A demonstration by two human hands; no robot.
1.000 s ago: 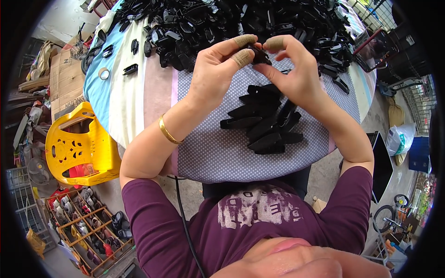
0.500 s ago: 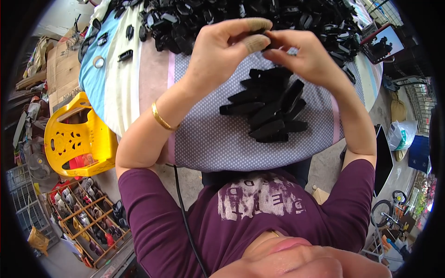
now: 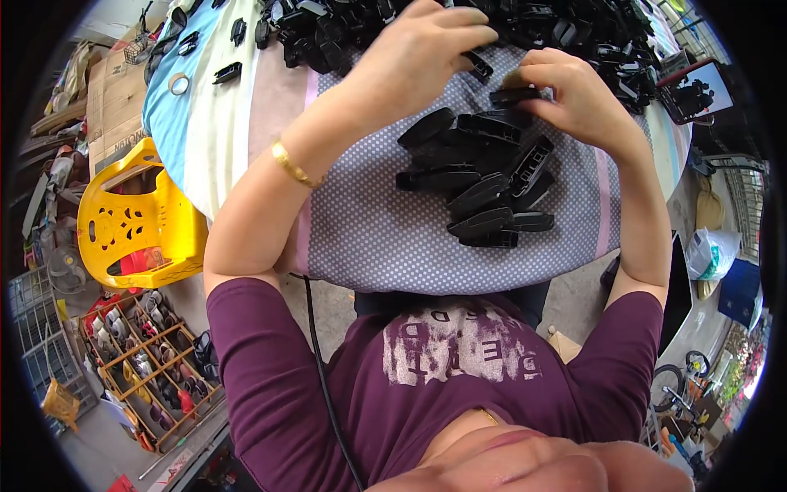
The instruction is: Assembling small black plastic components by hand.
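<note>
- Black clip (image 3: 515,95): pinched in right hand (image 3: 578,98); left hand (image 3: 418,53) grips another part (image 3: 478,66).
- Step: likely joining them.
- Next: finished piece to the pile (image 3: 484,184) at 6 o'clock on the desk (image 3: 369,246).

A round worktop (image 3: 246,123) wears striped and dotted cloths. Left of it stands a yellow plastic chair (image 3: 135,217) on a grey concrete floor (image 3: 328,307) (daylight falls evenly). Below the chair, a wooden shoe rack (image 3: 143,361) holds pairs; flattened cardboard (image 3: 111,102) leans further up.
</note>
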